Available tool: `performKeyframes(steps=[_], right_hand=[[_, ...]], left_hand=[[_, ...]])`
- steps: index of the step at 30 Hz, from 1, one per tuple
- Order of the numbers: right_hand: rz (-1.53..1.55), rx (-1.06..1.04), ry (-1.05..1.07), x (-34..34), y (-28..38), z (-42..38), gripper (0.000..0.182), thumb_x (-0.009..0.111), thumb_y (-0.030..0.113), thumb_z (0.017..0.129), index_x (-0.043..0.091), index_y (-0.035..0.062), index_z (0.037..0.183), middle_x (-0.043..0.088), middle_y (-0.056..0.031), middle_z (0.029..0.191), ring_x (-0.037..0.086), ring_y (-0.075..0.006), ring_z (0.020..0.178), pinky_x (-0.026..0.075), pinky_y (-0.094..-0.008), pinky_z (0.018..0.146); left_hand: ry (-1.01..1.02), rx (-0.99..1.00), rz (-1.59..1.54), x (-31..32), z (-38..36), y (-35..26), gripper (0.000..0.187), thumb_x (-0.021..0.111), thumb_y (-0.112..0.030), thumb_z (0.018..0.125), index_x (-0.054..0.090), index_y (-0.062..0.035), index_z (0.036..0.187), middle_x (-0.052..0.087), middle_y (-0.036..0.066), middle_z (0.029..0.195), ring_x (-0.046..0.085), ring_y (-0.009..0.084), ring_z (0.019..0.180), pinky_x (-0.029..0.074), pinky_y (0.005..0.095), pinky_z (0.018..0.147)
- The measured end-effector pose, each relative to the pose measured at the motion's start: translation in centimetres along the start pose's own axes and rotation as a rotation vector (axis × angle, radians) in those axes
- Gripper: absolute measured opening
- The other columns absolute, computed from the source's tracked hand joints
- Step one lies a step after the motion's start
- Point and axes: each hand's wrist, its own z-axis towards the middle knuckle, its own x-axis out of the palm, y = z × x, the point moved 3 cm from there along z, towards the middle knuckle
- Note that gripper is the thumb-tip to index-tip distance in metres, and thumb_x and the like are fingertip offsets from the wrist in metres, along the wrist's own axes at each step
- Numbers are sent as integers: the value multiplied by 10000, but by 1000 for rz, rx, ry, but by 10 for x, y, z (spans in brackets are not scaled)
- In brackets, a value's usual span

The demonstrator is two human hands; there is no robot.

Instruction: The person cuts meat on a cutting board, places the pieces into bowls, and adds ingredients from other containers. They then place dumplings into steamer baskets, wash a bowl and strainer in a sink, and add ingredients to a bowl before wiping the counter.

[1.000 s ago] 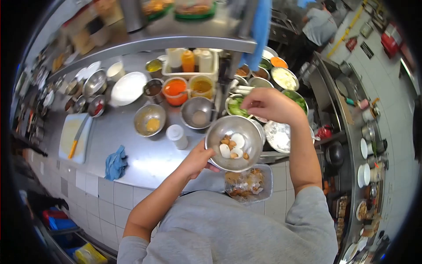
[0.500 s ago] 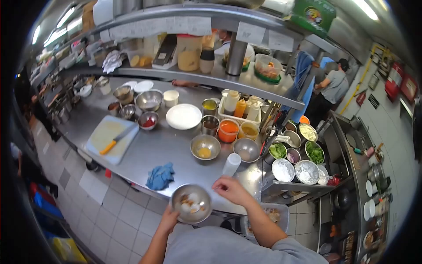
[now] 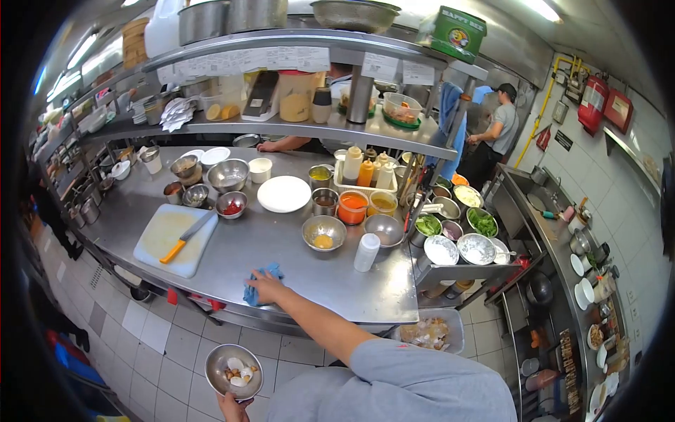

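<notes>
My left hand (image 3: 232, 408) holds a small metal bowl (image 3: 217, 360) by its lower edge, low over the floor in front of the counter. White and brown pieces (image 3: 240, 373), which look like eggshells, lie inside it. On the counter's front part, my right hand (image 3: 268, 288) grips a crumpled blue cloth (image 3: 252, 292), its fingers partly hidden in the fabric. A metal bowl with egg yolk (image 3: 323, 241) and a white squeeze bottle (image 3: 366, 253) stand farther right. To the left, a knife (image 3: 184, 239) with a yellow handle lies on a cutting board (image 3: 150, 235).
A white plate (image 3: 284, 194), an orange sauce tub (image 3: 352, 208) and a crate of squeeze bottles (image 3: 344, 184) stand toward the back. Overhead runs a steel shelf (image 3: 211, 127). A plastic bin (image 3: 455, 334) with scraps is below, right. Another person (image 3: 503, 123) stands at the back right.
My left hand has carried the bowl down and left, away from the counter edge. My right hand has moved left from near the squeeze bottle onto the blue cloth.
</notes>
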Motion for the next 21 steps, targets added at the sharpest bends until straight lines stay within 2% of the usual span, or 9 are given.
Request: performKeyframes(steps=[3, 5, 8, 10, 11, 12, 14, 17, 21], right_hand=[[-174, 105, 110, 38, -19, -2, 720, 726, 85, 733, 529, 286, 1396, 385, -121, 1514, 361, -413, 1381, 386, -510, 1080], [-129, 94, -77, 42, -32, -4, 517, 714, 87, 716, 623, 239, 1201, 507, -86, 1346, 433, -392, 1299, 470, -493, 934], [-10, 84, -143, 45, -46, -8, 336, 689, 101, 718, 603, 179, 1033, 575, -81, 1124, 535, -354, 1149, 481, -467, 819], [50, 107, -102, 46, -56, -2, 305, 683, 118, 733, 580, 167, 1016, 607, -94, 1093, 570, -347, 1113, 488, -448, 812], [109, 129, -66, 46, -61, 2, 279, 676, 136, 748, 558, 156, 999, 638, -107, 1062, 605, -340, 1078, 495, -430, 805], [109, 134, -65, 45, -63, 5, 279, 676, 136, 748, 558, 156, 999, 638, -107, 1062, 605, -340, 1078, 495, -430, 805], [150, 182, -82, 41, -66, 8, 308, 712, 222, 757, 565, 141, 1015, 670, -147, 920, 654, -354, 921, 491, -447, 774], [186, 271, -36, 26, -61, 11, 343, 722, 325, 794, 557, 120, 1014, 689, -161, 916, 662, -368, 918, 498, -455, 748], [187, 331, -59, 26, -73, 31, 391, 637, 463, 877, 580, 106, 1025, 695, -165, 943, 665, -380, 921, 509, -471, 757]], left_hand=[[-18, -32, -61, 6, -39, -11, 460, 537, -173, 959, 472, 47, 1358, 574, 197, 1247, 638, 312, 1024, 585, 437, 826], [-25, -46, -160, -21, -18, 33, 433, 528, -160, 963, 491, 53, 1338, 590, 194, 1216, 639, 308, 1015, 582, 433, 828], [-68, -91, -221, -46, -12, 63, 362, 513, -139, 974, 551, 79, 1259, 632, 186, 1103, 633, 284, 954, 568, 414, 775], [19, 261, 598, -58, -9, 59, 326, 511, -137, 980, 582, 76, 1217, 642, 163, 1039, 613, 263, 891, 540, 407, 728], [-38, 184, 302, -64, 7, 75, 341, 539, -169, 971, 586, 51, 1228, 644, 147, 1016, 592, 254, 844, 518, 397, 704], [-35, 181, 304, -62, 14, 72, 341, 539, -169, 971, 586, 51, 1228, 644, 147, 1016, 592, 254, 844, 518, 397, 704], [-130, -96, -215, -49, 22, 53, 386, 568, -210, 965, 566, 17, 1277, 642, 152, 1089, 617, 266, 904, 534, 412, 730], [-80, -71, -95, -12, 31, -23, 451, 587, -249, 963, 522, 11, 1326, 621, 166, 1175, 637, 287, 979, 549, 435, 743], [75, -32, -51, 2, 106, -48, 493, 569, -282, 976, 477, 1, 1369, 605, 178, 1223, 645, 317, 1019, 556, 454, 747]])
